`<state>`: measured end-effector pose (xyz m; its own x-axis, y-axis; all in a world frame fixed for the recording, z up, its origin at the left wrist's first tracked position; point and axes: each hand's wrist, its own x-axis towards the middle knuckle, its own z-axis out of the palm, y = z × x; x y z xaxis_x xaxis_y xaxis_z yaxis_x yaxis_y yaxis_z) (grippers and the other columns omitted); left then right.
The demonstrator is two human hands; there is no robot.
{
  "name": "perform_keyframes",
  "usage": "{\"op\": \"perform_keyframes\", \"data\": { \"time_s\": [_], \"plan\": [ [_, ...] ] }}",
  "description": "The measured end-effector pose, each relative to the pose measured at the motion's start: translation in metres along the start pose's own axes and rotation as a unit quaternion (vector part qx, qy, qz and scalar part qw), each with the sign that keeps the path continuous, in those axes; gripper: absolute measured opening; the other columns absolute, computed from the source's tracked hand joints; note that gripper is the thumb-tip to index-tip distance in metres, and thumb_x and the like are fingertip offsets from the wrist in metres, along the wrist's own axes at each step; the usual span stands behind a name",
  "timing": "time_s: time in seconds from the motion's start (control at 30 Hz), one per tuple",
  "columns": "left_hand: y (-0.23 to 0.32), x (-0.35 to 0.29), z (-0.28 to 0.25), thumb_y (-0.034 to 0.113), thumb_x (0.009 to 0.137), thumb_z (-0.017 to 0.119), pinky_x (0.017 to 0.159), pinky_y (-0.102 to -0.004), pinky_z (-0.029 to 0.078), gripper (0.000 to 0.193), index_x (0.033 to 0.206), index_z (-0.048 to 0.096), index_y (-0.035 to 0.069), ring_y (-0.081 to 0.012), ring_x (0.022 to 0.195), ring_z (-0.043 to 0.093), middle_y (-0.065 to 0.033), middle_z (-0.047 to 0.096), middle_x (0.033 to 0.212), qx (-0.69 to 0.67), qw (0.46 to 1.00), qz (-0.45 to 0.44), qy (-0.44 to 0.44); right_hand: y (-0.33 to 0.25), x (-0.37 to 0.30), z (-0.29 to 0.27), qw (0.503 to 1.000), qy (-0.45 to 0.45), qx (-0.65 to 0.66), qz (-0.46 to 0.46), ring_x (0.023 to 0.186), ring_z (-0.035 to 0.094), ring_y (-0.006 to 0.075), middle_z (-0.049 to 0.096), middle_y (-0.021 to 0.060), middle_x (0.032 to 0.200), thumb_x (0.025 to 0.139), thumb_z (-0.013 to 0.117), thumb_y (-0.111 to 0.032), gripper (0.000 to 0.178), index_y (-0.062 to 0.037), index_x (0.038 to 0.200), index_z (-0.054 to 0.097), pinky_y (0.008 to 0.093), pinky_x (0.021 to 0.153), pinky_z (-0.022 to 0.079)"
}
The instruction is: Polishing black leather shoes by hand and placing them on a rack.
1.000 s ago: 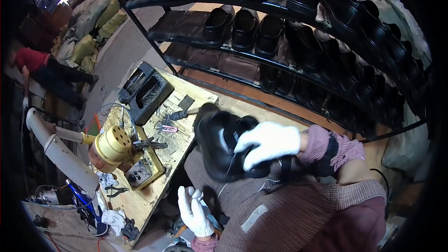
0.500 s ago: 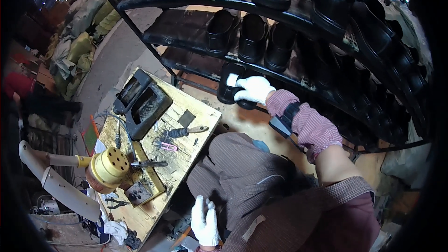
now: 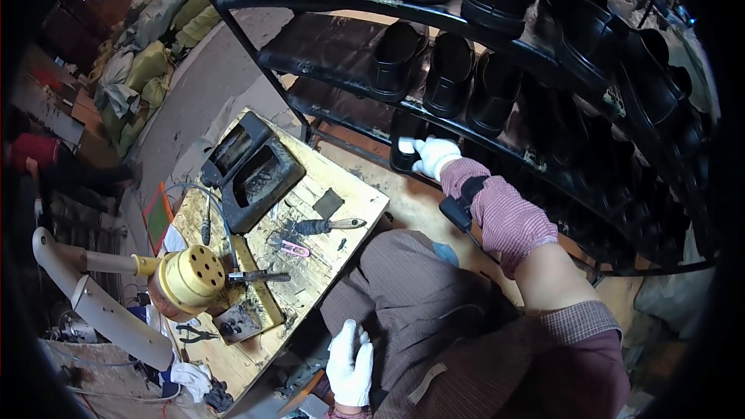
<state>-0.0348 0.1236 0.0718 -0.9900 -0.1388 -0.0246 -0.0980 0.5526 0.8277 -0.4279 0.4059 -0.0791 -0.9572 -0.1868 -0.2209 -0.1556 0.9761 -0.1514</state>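
My right hand [image 3: 437, 157], in a white knit glove, reaches to the lower shelf of a rack. Its fingers close on the heel end of a black shoe [image 3: 401, 161], beside a white patch inside the opening. Part of this shoe and what is behind it are hidden by the hand and the shadow. My left hand [image 3: 350, 371], also gloved in white, hovers by my lap with its fingers apart and slightly bent. Nothing shows in it. On the shelf above stand several black shoes [image 3: 449, 77], heels toward me.
The dark shoe rack [image 3: 279, 53] curves across the far right. At left, a wooden workbench [image 3: 353, 194] carries a black metal frame [image 3: 268, 184], a brush [image 3: 334, 225], a pink-handled cutter [image 3: 295, 248] and pliers [image 3: 195, 334]. A yellow lamp-like head [image 3: 194, 275] overhangs it. A person [image 3: 46, 159] is at far left.
My right hand has moved the black shoe farther onto the lower shelf. The whole view has shifted a little. My left hand stays near my lap, fingers still apart.
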Motion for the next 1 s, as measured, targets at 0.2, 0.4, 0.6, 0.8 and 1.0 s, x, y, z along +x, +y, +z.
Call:
{"op": "perform_keyframes", "data": {
  "time_s": [0.2,0.4,0.6,0.8,1.0],
  "plan": [
    [0.003,-0.002,-0.004,0.004,0.094,0.075,0.094,-0.0325,0.056,0.051,0.143,0.060,-0.003,-0.0205,0.102,0.071,-0.0137,0.073,0.116,0.002,0.999,-0.044,0.002,-0.003,-0.004,-0.007,0.996,0.050,0.005,0.077,0.104,0.071,0.0406,0.070,0.0198,0.112,0.089,0.079,-0.032,0.041,-0.0105,0.122,0.067,0.0507,0.090,0.056],
    [0.001,0.005,-0.004,0.004,0.101,0.067,0.102,-0.0426,0.054,0.032,0.132,0.066,-0.003,-0.0362,0.118,0.066,-0.0222,0.068,0.130,0.132,0.990,0.053,0.024,-0.054,-0.070,-0.092,0.954,0.222,-0.017,-0.203,0.123,0.061,0.0438,0.060,0.0235,0.135,0.079,0.084,-0.034,0.071,-0.0109,0.141,0.057,0.0539,0.103,0.050],
    [0.003,0.007,0.005,0.007,0.095,0.076,0.093,-0.0315,0.057,0.050,0.142,0.061,-0.003,-0.0206,0.103,0.073,-0.0156,0.070,0.120,-0.073,0.997,-0.013,0.006,-0.049,-0.057,-0.212,0.977,0.195,0.087,0.025,0.120,0.063,0.0390,0.062,0.0237,0.138,0.092,0.071,-0.051,0.082,-0.0110,0.158,0.043,0.0480,0.106,0.048],
    [0.010,-0.013,0.007,0.007,0.095,0.076,0.095,-0.0300,0.057,0.051,0.143,0.060,0.000,-0.0186,0.104,0.074,-0.0142,0.072,0.122,-0.082,0.995,0.048,0.015,-0.072,-0.024,-0.212,0.978,0.189,0.078,-0.033,0.115,0.069,0.0371,0.071,0.0185,0.126,0.097,0.062,-0.058,0.060,-0.0066,0.125,0.072,0.0447,0.101,0.052],
    [-0.007,-0.030,0.006,0.006,0.100,0.070,0.103,-0.0341,0.054,0.061,0.155,0.045,-0.003,-0.0215,0.116,0.069,-0.0171,0.066,0.132,-0.332,0.941,-0.069,0.017,-0.113,-0.152,-0.199,0.927,0.254,0.182,-0.206,0.086,0.072,0.0344,0.074,0.0146,0.091,0.092,0.071,-0.051,0.043,-0.0091,0.097,0.079,0.0418,0.079,0.056]
  ]
}}
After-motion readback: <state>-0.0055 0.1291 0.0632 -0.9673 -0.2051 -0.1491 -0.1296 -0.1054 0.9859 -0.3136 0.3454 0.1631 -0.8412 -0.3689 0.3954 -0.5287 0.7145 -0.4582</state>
